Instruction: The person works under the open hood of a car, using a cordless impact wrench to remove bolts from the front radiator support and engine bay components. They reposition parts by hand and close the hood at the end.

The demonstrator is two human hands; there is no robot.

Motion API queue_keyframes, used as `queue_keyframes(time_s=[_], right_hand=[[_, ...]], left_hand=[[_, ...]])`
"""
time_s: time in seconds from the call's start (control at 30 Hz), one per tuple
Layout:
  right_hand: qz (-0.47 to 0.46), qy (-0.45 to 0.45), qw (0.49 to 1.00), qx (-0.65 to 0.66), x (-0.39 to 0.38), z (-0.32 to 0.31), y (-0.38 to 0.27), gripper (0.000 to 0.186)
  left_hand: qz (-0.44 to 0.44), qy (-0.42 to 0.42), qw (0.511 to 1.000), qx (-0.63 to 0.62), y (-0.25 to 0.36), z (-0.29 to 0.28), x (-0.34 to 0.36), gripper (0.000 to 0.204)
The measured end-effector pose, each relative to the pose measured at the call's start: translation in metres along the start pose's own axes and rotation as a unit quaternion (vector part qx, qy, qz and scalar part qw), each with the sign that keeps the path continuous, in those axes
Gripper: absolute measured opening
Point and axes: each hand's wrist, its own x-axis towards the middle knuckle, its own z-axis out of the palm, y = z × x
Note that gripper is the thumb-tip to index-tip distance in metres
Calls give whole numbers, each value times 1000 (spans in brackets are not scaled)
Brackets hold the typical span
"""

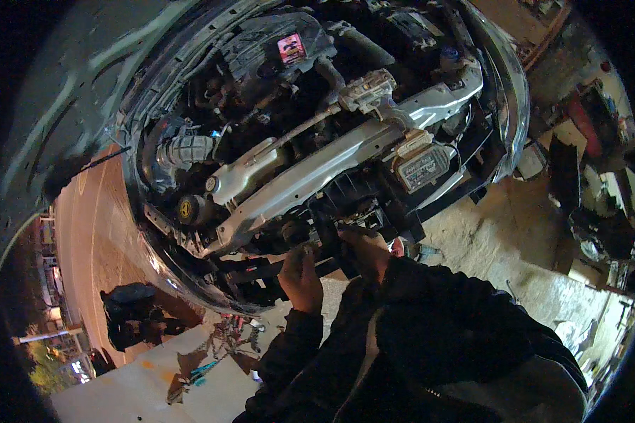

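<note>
At left, tools (236,328) lie near, probably kept within reach, while the left hand (302,280), fingers curled toward its thumb, sits close below a dark front-end part (325,234), whether pinching anything I cannot tell. That part is between the hands, below the silver crossbar (331,169); the right hand (368,252) bends its fingers at the part's right side, perhaps steadying it, its grip lost in shadow. The crossbar's edge limits upward movement, so freer room seems to lie toward the pale floor (522,243) at right.
</note>
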Motion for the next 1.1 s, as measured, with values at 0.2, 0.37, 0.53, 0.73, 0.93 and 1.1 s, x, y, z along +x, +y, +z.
queue_keyframes(time_s=[0.2,0.37,0.53,0.73,0.93,1.1], right_hand=[[-139,96,984,-48,-7,21,-4,16],[-165,112,977,77,-30,51,-18,15],[-231,231,879,-347,-10,39,1,24],[-230,299,816,-438,6,35,12,30],[-303,295,805,-417,23,9,30,26],[-166,313,875,-330,21,3,28,29]], left_hand=[[117,-32,990,69,-18,-4,32,18],[378,-104,900,192,-14,-9,80,18],[470,-231,828,202,5,-5,125,23],[493,-250,817,165,35,14,166,21],[495,-230,827,133,48,30,211,21],[456,-220,845,171,57,44,283,24]])
